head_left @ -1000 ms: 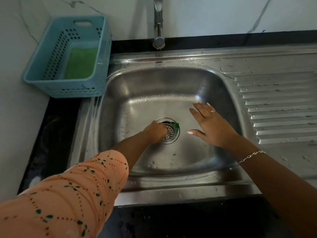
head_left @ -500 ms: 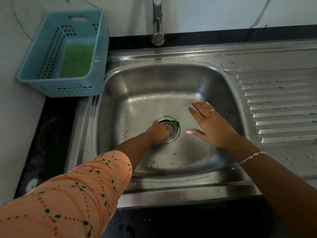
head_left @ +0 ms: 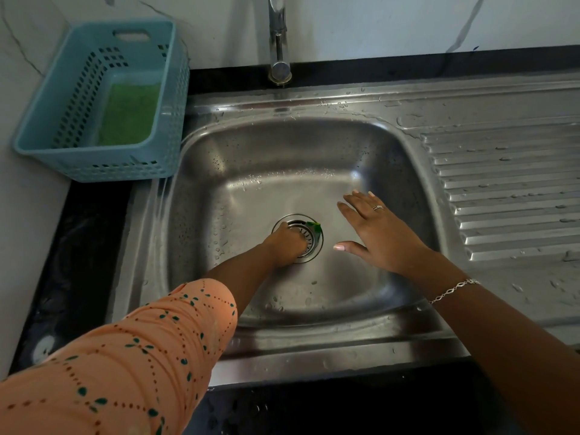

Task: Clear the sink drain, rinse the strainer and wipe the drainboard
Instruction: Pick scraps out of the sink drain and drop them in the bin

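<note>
- Left hand [head_left: 287, 244] is down in the sink [head_left: 251, 158], curled into a fist over the near-left part of the strainer [head_left: 309, 238]. Fingertips are hidden under the knuckles, so can't tell whether it's gripping the strainer or just picking at it.
- Strainer sits seated in the drain, right under that hand. Not lifted out.
- Green scrap [head_left: 314, 226], leaf-like, lies on the strainer's far-right edge, just past the left hand's fingers. Debris not cleared.
- Right hand [head_left: 378, 232] is open, fingers spread, palm down over the basin floor just right of the strainer. Holds nothing. Touching the steel or hovering: unclear.
- Tap [head_left: 278, 39] stands beyond both hands, no water running. Rinse not started, by the look of it.
- Drainboard [head_left: 508, 196], right of the right hand, carries scattered droplets. Wipe not done.
- Blue basket [head_left: 169, 89] on the bench, far left of the left hand, has a green pad [head_left: 130, 113] in it, likely the wiping tool. Untouched.
- Read: step one of three, barely underway. Left: debris out, strainer rinsed, drainboard wiped.
</note>
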Available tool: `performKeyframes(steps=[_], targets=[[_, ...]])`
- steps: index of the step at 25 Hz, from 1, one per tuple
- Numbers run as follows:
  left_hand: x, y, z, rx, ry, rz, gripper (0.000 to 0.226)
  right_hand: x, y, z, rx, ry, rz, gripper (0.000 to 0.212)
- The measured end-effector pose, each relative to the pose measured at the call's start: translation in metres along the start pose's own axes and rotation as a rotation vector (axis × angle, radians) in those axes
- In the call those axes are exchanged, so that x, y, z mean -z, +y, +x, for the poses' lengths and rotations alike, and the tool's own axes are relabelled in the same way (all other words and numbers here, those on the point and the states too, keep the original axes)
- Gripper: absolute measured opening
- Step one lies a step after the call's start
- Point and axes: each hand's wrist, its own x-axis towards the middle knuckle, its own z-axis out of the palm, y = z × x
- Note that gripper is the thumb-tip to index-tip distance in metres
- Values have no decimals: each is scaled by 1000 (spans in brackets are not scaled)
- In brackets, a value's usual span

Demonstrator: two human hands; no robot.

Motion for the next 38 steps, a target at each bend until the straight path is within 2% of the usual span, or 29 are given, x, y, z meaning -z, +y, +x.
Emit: performKeyframes(steps=[9, 17, 23, 27, 30, 35, 38], targets=[[-3, 2, 3, 34, -14, -4, 27, -2, 2, 0, 20, -9, -6, 76], [1, -2, -2, 82, -48, -262, 30, -4, 2, 5, 38, -17, -7, 75], [-2, 1, 0, 96, -40, -202, 31, -7, -2, 10, 63, -20, -10, 73], [-3, 3, -3, -7, 61, -87, 29, -11, -4, 13, 76, -33, -22, 72], [2, 1, -8, 12, 105, -101, 29, -13, -5, 14, 86, -38, -23, 71], [22, -16, -18, 151, 176, -252, 26, -11, -7, 15, 83, -35, -18, 65], [31, -25, -28, 237, 228, -483, 17, -7, -8, 18, 75, -11, 9, 61]])
